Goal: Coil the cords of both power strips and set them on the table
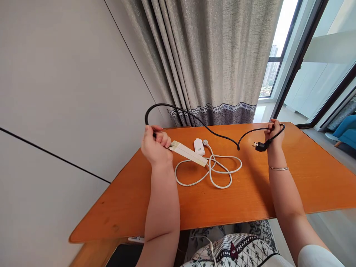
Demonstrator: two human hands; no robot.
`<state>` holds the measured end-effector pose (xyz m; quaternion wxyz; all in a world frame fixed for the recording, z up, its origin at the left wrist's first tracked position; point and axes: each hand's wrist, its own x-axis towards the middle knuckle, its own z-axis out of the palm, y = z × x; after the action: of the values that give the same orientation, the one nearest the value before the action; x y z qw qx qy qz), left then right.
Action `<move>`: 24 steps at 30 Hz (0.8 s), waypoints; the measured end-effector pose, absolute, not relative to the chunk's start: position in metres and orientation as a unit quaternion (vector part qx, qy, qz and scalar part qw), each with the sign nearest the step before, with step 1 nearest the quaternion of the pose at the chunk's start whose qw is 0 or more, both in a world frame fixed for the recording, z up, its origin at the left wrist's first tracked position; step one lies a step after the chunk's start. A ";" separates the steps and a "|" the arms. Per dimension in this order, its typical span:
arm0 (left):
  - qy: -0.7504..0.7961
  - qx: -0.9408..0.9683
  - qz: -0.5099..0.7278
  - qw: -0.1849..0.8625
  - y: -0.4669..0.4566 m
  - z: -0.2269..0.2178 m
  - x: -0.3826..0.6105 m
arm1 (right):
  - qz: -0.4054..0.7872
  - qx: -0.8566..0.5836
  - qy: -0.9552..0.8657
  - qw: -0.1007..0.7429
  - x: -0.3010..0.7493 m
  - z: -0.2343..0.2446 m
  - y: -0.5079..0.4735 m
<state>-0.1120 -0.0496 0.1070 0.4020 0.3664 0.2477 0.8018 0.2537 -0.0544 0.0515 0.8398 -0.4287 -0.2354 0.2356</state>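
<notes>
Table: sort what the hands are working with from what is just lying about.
In hand:
- black cable, held by left hand and right hand
- black plug
- power strip, end in the left hand

Lying about:
- white cord
- white adapter
- curtain

Both forearms are bare. The right hand (274, 134) has a thin silver bangle (278, 168) at its wrist, and a short white sleeve (319, 256) shows near the shoulder. The left hand (155, 145) wears nothing. A white garment with black pattern (239, 252) covers the lap.
</notes>
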 end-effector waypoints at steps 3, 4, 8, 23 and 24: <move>0.236 0.396 0.796 0.392 -0.054 0.109 -0.120 | 0.234 -0.450 -0.262 0.821 0.275 0.048 -0.058; 0.235 0.406 0.791 0.392 -0.055 0.110 -0.121 | 0.229 -0.454 -0.278 0.815 0.281 0.047 -0.060; 0.233 0.447 0.760 0.410 -0.065 0.114 -0.118 | 0.210 -0.473 -0.362 0.776 0.294 0.043 -0.069; 0.201 0.568 0.605 0.521 -0.108 0.114 -0.087 | 0.052 -0.675 -0.494 0.546 0.263 0.052 -0.075; 0.200 0.572 0.590 0.533 -0.110 0.112 -0.084 | 0.070 -0.649 -0.531 0.541 0.253 0.057 -0.079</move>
<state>-0.0838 -0.1100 0.1119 0.5329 0.5722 0.2004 0.5903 0.2528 -0.0794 0.0573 0.5408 -0.6489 -0.5306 0.0699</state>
